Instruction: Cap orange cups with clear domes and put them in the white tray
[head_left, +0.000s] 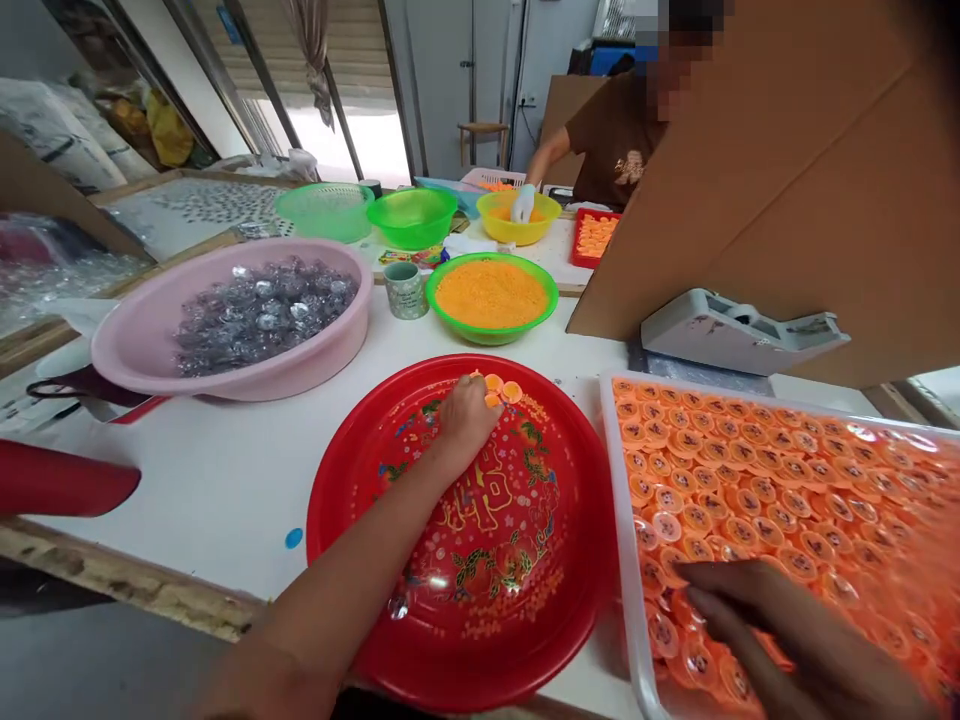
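Note:
My left hand (466, 412) reaches into a large red basin (352, 590) with a printed pattern. Its fingers are curled down against a few small orange cups (511, 391) at the far side; what they grip is hidden. Tiny orange beads (517, 605) lie scattered over the basin floor, with a small clear dome (397, 607) near the left. On the right, my right hand (787, 625) hovers low over a white tray (624, 560) filled with rows of orange discs (739, 530) bearing printed faces. Its thumb and forefinger are slightly apart, with nothing visible between them.
A pink basin (315, 365) of clear plastic pieces stands left, beside a patterned cup (406, 290) and a green bowl (491, 335) of orange beads. A tape dispenser (720, 335) sits by a cardboard panel (750, 200). Across, a co-worker's gloved hand (523, 204) dips into a yellow bowl (551, 215).

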